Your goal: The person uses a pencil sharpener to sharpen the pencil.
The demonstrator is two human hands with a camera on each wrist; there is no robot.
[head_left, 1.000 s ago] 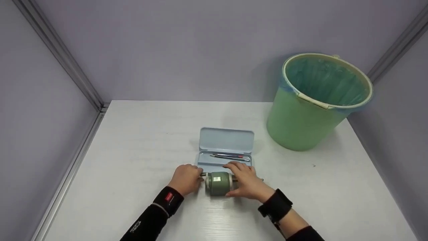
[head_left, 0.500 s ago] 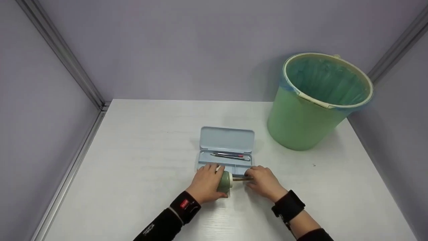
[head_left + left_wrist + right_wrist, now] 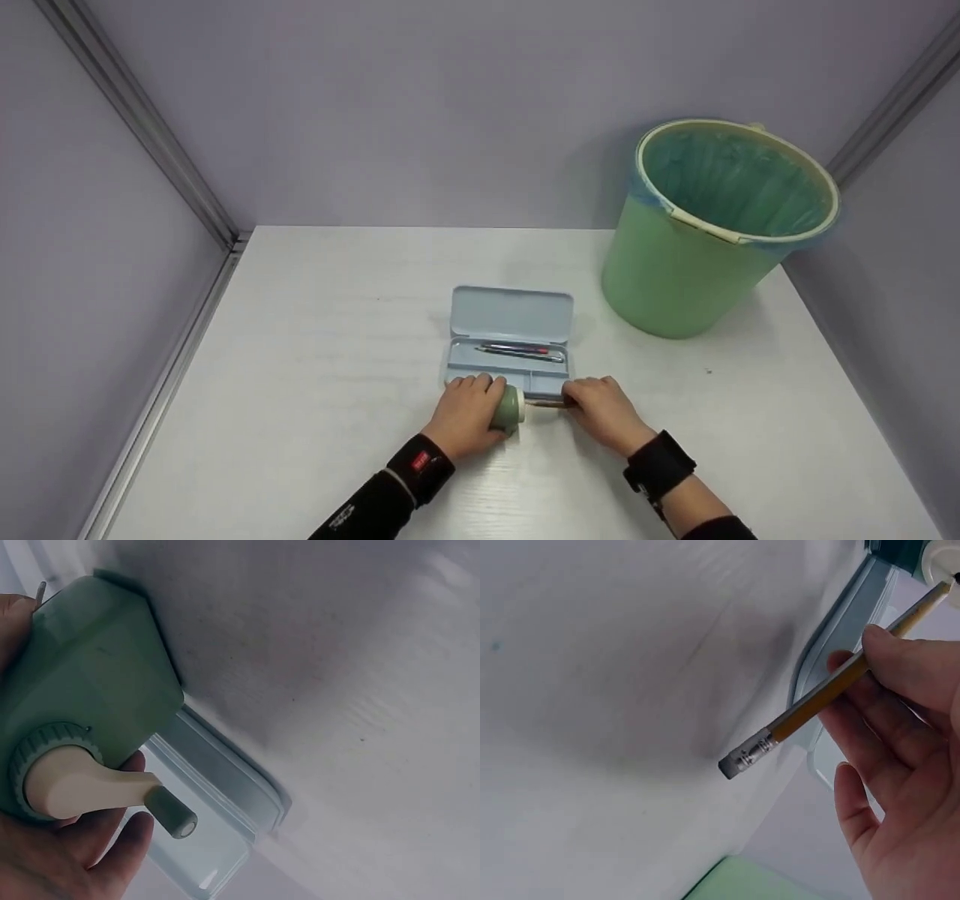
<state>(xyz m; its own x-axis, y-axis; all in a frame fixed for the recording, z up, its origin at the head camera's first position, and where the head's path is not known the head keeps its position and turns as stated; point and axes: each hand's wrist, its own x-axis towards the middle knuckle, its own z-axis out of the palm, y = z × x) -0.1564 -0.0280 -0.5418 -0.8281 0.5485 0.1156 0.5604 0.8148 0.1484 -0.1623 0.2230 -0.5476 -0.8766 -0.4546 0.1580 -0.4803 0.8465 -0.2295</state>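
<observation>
My left hand (image 3: 466, 416) grips a green crank pencil sharpener (image 3: 97, 667) from above; its cream crank handle (image 3: 97, 784) with a green knob shows in the left wrist view. In the right wrist view, my right hand (image 3: 907, 735) pinches a yellow pencil (image 3: 825, 694) between thumb and fingers. The pencil's grey eraser end points away from the sharpener, and its sharpened tip is close to the sharpener's pale front. Just beyond both hands, a light blue pencil case (image 3: 511, 313) lies open, with a few pencils (image 3: 517, 352) in its upper compartment.
A tall green bin (image 3: 675, 277) lined with a bluish bag stands at the right rear of the white table (image 3: 322, 315). Pale walls (image 3: 450, 112) close off the back and both sides.
The left hand has moved right onto the sharpener's body from its left end. The right hand has let go of the sharpener and shifted right, now holding the pencil by the front.
</observation>
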